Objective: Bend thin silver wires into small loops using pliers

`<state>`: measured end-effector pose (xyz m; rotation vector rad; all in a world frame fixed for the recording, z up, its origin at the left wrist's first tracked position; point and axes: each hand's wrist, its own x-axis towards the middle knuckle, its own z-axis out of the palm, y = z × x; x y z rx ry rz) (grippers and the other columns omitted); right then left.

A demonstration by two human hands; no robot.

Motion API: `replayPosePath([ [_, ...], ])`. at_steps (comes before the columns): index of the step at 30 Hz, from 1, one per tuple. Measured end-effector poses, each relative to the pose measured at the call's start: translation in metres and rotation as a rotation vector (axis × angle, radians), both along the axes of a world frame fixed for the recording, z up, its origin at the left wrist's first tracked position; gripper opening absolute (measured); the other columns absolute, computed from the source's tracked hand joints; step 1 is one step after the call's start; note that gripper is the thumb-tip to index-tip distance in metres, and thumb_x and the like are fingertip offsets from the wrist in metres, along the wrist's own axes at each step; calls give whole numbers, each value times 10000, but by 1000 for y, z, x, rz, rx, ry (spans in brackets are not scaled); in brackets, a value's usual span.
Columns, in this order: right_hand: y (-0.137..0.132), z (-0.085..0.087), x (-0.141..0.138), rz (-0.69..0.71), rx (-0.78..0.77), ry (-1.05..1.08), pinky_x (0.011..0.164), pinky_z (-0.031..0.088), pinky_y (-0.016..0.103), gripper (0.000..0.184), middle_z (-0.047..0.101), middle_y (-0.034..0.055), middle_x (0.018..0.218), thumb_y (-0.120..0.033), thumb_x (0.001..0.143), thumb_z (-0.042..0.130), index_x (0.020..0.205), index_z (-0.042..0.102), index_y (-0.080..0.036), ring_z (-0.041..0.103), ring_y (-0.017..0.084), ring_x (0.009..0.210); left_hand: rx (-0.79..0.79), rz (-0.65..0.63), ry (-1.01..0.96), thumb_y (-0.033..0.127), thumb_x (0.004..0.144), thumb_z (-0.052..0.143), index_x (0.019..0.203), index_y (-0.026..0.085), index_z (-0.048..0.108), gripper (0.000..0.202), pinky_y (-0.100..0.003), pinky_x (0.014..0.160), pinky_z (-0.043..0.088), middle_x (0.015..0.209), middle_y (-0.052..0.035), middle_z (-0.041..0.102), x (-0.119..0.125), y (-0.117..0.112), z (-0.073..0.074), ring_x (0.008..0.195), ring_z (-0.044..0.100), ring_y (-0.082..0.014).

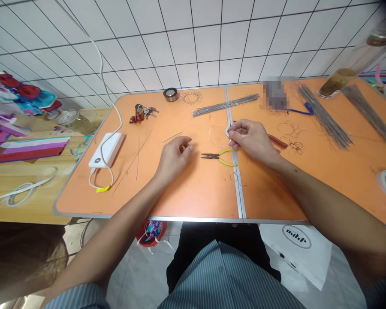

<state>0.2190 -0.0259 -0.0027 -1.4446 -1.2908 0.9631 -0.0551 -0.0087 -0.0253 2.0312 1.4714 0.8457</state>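
Observation:
My right hand (252,139) has thumb and forefinger pinched at the edge of a thin wire ring (209,135), just left of the metal seam in the table. A small pale piece (227,131) shows at those fingertips; I cannot make out what it is. My left hand (175,158) rests on the orange tabletop, fingers loosely curled, thumb apart, with nothing visible in it. Short straight wires (172,137) lie just beyond it. Between the hands are needle-nose pliers (216,156) with yellow handles, jaws pointing left. A red-handled tool (278,141) is partly hidden behind my right hand.
Wire bundles lie at the back (225,105) and right (324,116). Bent wire pieces (295,146) are right of my right hand. Tape (170,95), keys (144,112), a white power bank (107,150) with cable, and a glass bottle (336,81) stand around. A person's head is lower left.

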Motion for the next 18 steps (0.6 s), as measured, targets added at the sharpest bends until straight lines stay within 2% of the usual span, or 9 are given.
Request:
replayPosePath([
  [3, -2, -1, -5, -15, 41, 28, 602, 640, 231, 81, 734, 12, 759, -153, 906, 799, 916, 726, -187, 783, 157, 677, -279, -75, -393, 414, 942, 768, 1189, 139, 738, 371, -308, 710, 564, 971, -87, 806, 23, 4, 7, 778, 730, -185],
  [6, -4, 0, -9, -22, 60, 46, 613, 643, 235, 87, 725, 5, 775, -154, 911, 794, 944, 722, -189, 790, 158, 684, -416, -130, -586, 373, 926, 800, 1128, 127, 738, 325, -282, 685, 608, 965, -96, 831, 41, 6, 14, 703, 748, -154],
  [11, -4, -3, -12, 7, 16, 76, 622, 648, 251, 153, 738, 12, 824, -192, 888, 845, 976, 720, -194, 798, 170, 706, -469, -118, -648, 247, 954, 749, 986, 123, 730, 129, -258, 627, 625, 862, -90, 834, 50, 7, 18, 627, 755, -143],
  [18, -2, -12, -12, 68, 25, 56, 597, 630, 250, 155, 752, 18, 811, -241, 892, 834, 1012, 750, -192, 776, 163, 670, -529, -115, -691, 154, 935, 724, 1010, 135, 693, 83, -235, 576, 614, 741, -41, 809, 55, 6, 10, 569, 745, -139],
])
